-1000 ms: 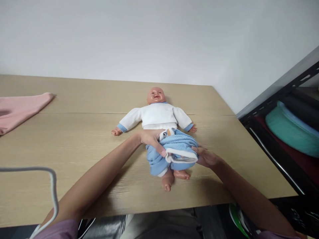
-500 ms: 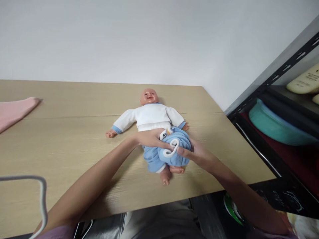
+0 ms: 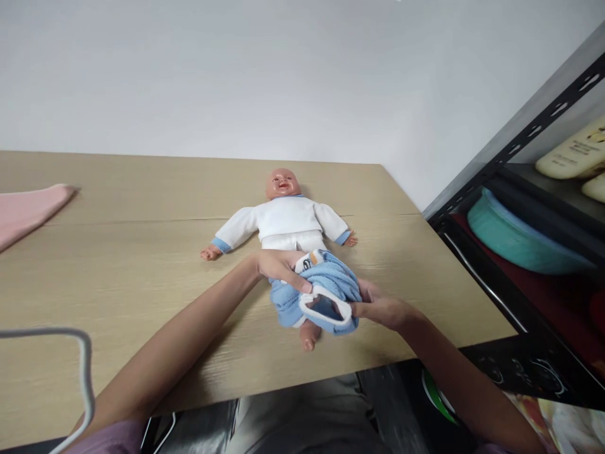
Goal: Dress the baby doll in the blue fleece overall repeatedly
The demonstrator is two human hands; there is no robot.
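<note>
A baby doll [image 3: 289,214] lies on its back, head toward the wall, in a white top with blue cuffs. Blue pants [image 3: 331,274] with white trim are bunched around its legs. My left hand [image 3: 282,266] grips the pants, thumb on the white leg cuff. On the cuff's other side, my right hand [image 3: 380,307] pinches the edge, fingers behind the cloth. Between my hands the cuff gapes as an oval hole facing me. One bare doll foot [image 3: 309,335] sticks out below; the other foot is hidden in the cloth.
Under the doll is a light wooden table [image 3: 142,252]. A pink cloth [image 3: 33,211] lies at its far left, and a pale cable [image 3: 85,366] crosses the near left. To the right, a dark shelf holds a teal basin [image 3: 520,236] and cream bottles [image 3: 571,151].
The pant leg's cuff has been pulled open into a wide hole and shifted slightly down. The doll's second foot has gone out of sight. My right hand has moved a little lower and right.
</note>
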